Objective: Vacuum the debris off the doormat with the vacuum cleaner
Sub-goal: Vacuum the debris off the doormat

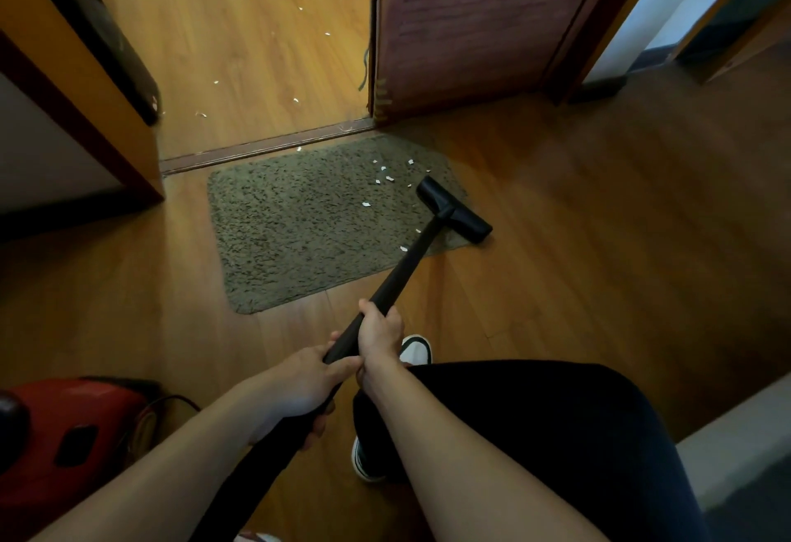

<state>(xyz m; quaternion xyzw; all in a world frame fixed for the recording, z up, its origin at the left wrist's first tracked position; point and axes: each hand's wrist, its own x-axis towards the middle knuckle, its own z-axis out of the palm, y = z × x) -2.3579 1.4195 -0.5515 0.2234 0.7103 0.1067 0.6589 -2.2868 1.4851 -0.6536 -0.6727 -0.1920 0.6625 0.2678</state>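
A shaggy olive doormat (299,224) lies on the wooden floor before a doorway. Small white debris scraps (385,175) are scattered over its right part. The black vacuum wand (406,261) runs from my hands up to a black floor nozzle (453,209), which rests on the mat's right edge, partly over the bare floor. My right hand (380,334) grips the wand higher up. My left hand (306,383) is wrapped around it just below, where the wand meets the hose. The red vacuum cleaner body (68,434) sits at the lower left.
A raised door threshold (265,145) borders the mat's far side, with more white scraps on the floor (257,49) beyond it. A brown door (475,23) stands open at the right of the doorway. A door frame (85,113) stands left. My legs and shoes (415,349) are below the hands.
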